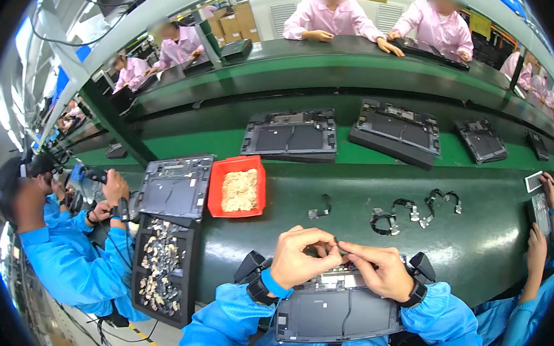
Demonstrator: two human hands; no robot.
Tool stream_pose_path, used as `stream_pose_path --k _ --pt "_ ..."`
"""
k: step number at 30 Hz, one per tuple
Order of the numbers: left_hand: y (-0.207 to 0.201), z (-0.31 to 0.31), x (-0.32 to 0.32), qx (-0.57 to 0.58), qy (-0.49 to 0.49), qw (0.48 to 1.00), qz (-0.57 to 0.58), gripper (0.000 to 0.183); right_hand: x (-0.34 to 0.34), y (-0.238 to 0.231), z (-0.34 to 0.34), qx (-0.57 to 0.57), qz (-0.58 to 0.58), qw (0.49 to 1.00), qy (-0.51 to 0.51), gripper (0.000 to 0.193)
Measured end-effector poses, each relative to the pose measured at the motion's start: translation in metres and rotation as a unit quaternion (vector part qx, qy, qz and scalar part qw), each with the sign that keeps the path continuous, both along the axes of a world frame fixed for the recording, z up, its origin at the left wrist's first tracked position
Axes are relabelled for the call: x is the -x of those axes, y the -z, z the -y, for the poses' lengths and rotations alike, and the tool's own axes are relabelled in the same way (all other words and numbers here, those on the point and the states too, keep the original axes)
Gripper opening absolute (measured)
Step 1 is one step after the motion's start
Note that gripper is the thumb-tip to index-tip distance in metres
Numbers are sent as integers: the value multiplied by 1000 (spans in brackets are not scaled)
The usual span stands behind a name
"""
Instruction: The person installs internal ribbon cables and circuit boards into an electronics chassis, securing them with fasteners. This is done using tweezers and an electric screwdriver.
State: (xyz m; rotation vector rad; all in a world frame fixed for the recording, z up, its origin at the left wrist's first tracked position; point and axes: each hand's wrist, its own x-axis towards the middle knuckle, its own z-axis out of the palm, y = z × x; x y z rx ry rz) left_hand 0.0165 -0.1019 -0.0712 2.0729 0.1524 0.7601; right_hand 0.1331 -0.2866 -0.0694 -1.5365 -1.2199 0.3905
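Observation:
My left hand (302, 255) and my right hand (382, 272) meet above the top edge of an opened tablet or laptop chassis (317, 310). Their thumbs and forefingers are pinched together around something small and dark, too small to make out. The chassis lies in front of me at the bench edge, its circuit parts exposed along the far side and flat dark panels nearer me. Beyond my hands, a short cable with a connector (320, 212) rests on the green bench. Several more black cables with connectors (412, 210) lie to its right.
A red bin (211, 199) of small tan pieces stands left, beside another opened chassis (173, 185). Below that is a black tray (188, 277) of small parts. More opened units (289, 136) sit on the far green strip. Co-workers (73, 261) in blue work at both sides.

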Motion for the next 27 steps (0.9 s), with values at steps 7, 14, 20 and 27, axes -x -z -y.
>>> stream_pose_path --k 7,14,20,27 --pt "-16 -8 -5 -16 -22 999 37 13 -4 0 8 12 -90 995 45 33" --pt "-6 8 -3 -7 28 1000 0 14 -7 5 0 -30 49 998 7 59" --pt "-3 6 -5 -21 36 999 2 14 -2 6 -6 -57 101 991 67 27" --pt "-5 4 0 -40 17 999 -5 13 -1 2 3 -45 104 991 70 23"
